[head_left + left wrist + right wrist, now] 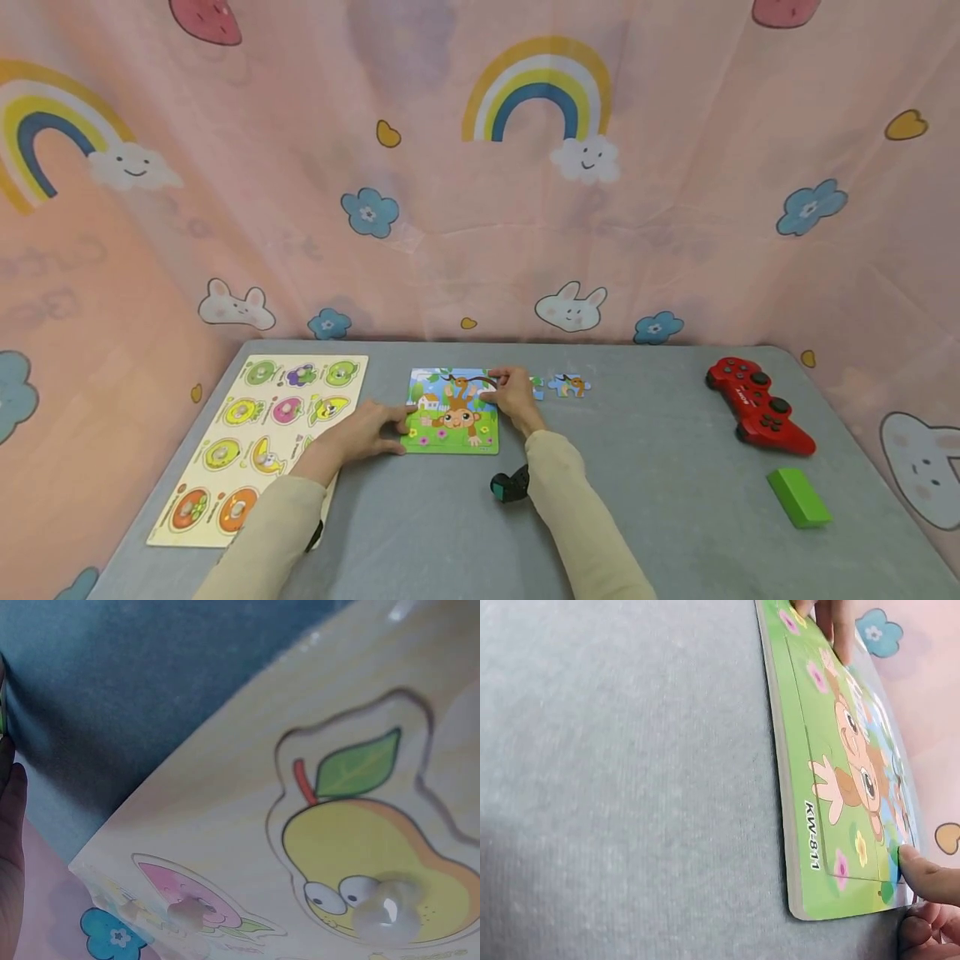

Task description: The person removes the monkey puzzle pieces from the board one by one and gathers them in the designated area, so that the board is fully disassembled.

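A monkey jigsaw puzzle (450, 425) in a flat tray lies on the grey table, its printed green border toward me. My left hand (363, 433) touches the tray's left edge, thumb and forefinger spread apart along it. At the upper right corner, my right hand (516, 396) grips the edge; in the right wrist view its thumb (926, 874) lies on top with curled fingers beside the rim. One loose jigsaw piece (570, 385) lies to the right of that hand, and another piece (537, 387) is partly hidden behind it.
A cream fruit peg board (247, 400) lies at the left, partly under my left forearm; its pear (360, 855) shows up close. A red game controller (757, 406) and a green block (798, 497) lie at the right. A printed pink curtain (465, 250) hangs behind.
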Demonstrator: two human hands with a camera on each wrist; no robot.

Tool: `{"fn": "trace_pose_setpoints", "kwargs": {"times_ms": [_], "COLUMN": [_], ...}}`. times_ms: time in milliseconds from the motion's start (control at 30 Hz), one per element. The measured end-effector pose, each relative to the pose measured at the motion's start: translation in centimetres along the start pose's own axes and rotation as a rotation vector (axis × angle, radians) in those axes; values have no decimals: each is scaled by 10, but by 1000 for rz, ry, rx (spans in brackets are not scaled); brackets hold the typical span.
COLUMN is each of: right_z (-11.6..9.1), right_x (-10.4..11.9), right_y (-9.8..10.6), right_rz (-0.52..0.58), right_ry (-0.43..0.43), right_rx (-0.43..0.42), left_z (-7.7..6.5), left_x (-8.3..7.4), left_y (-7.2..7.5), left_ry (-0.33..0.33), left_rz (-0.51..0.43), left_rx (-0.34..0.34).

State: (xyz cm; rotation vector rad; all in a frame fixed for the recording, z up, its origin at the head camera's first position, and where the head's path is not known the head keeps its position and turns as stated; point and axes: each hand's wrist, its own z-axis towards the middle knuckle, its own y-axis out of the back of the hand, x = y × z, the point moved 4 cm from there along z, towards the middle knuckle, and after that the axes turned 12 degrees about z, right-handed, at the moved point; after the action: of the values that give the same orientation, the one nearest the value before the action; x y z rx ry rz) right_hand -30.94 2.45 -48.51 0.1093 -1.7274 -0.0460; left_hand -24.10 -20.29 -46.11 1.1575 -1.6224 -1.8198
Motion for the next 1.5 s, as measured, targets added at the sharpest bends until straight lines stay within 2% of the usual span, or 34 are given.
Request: {"fn": "trace_pose_setpoints", "kwargs": {"times_ms": [200,433,533,700,800,900,1267,1500], "right_z": [-7,-8,-8,-4,-4,-7,-12,-9], "right_x": [3,9,8,1,1,3,4,4], "right_y": [0,0,0,0,-1,-3,-6,-5], "right_rz": [-64,-272,-281,-190,-136,-92,-3,16], "right_ry": [28,150,187,254,247,177,46,25], "right_rx": [-47,-127,-152,-206,-216,-207,-199,-190], "left_z": [-1,-1,0,3,3,1,-2,-2], "left_x": [-1,-1,-2,-3,-2,0,0,1], "left_y": [0,1,0,0,0,0,-2,-1], "left_ry": [1,16,6,2,1,-3,5,16], "left_rz": [3,14,12,10,16,11,10,3], "left_rx": [6,10,11,7,-2,-8,2,4]}}
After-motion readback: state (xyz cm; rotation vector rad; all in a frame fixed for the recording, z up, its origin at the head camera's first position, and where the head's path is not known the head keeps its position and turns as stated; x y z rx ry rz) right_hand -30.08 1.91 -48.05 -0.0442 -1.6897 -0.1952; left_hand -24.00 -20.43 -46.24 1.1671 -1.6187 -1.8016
